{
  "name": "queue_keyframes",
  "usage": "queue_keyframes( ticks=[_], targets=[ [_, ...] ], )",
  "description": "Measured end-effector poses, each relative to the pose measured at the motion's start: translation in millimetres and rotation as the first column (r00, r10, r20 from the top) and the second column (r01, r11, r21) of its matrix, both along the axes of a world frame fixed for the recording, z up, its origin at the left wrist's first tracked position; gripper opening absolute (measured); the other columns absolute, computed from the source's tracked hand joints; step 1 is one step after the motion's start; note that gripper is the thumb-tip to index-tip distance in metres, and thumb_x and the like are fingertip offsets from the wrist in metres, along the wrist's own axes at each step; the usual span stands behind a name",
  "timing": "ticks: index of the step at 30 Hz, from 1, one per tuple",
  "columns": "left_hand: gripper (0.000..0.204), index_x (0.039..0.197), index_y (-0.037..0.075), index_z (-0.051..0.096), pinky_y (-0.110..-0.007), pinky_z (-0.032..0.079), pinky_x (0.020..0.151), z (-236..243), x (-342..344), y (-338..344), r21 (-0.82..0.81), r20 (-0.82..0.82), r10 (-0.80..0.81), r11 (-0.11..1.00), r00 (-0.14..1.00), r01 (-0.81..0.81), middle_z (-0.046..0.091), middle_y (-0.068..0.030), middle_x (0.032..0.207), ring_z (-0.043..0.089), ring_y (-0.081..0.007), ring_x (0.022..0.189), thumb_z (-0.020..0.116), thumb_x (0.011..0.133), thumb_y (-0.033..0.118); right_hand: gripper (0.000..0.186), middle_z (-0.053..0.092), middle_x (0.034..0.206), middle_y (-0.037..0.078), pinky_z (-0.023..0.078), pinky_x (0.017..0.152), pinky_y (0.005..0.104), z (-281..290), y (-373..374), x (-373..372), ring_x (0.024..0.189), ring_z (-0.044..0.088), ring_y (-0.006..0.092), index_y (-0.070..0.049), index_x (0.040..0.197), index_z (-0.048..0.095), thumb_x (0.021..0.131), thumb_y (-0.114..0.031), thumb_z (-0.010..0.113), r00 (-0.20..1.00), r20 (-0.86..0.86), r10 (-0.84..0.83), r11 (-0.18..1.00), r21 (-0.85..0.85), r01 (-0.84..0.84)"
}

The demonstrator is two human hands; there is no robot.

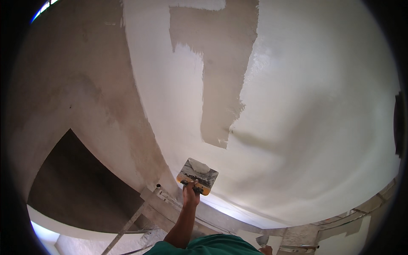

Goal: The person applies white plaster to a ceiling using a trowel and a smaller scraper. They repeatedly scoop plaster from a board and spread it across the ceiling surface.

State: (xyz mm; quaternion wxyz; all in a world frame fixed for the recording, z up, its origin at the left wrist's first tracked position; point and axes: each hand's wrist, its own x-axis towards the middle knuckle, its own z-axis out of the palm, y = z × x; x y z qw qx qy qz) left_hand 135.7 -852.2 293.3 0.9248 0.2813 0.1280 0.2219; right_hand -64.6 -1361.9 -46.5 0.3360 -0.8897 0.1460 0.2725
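Note:
My left hand point(191, 196) is raised in front of me, its fingers closed round the edge of a wide putty blade point(201, 180). That blade has a yellow and black edge, and a lump of white putty point(199, 166) lies on its grey face. At the lower edge, beside my green sleeve, my right hand point(266, 250) shows only in part. It holds a small putty knife point(262, 240) with a grey blade. Before me spreads a large surface with a smooth white coat point(306, 85). A bare beige patch point(219, 93) with ragged edges runs down through the coat.
To the left is a browner uncoated wall point(93, 72), with a dark arched-looking area point(80, 187) below it. A long metal bar point(127, 225) slants up at the lower left. Another metal bar point(299, 247) lies at the lower right. A dark object point(398, 125) sits at the right rim.

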Motion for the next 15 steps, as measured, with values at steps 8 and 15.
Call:
queue_keyframes(
  ticks=[8,15],
  targets=[
    [0.050,0.121,0.000,0.048,-0.041,0.046,0.093,14.3,0.6,9.1,0.101,0.051,-0.014,0.995,0.999,0.009,0.055,-0.0095,0.110,0.055,-0.0244,0.106,0.062,0.073,-0.001,0.041,0.068,0.079,0.018,0.047,0.070,0.0469,0.1,39.4,-27.7,0.073,0.064,0.0274,-0.004,0.085,0.069,0.079,-0.044,0.065,0.977,0.012,-0.215,0.974,0.075,0.214],
    [0.045,0.127,-0.002,0.044,-0.034,0.044,0.096,92.2,11.0,15.6,0.345,0.368,-0.141,0.939,0.919,0.006,0.051,-0.0091,0.122,0.050,-0.0193,0.113,0.055,0.083,-0.001,0.025,0.061,0.059,0.012,0.047,0.043,0.0355,6.4,111.0,-2.4,0.045,0.058,0.0211,-0.001,0.074,0.064,0.073,-0.024,0.073,0.934,-0.136,-0.331,0.931,0.115,0.347]
  ],
)
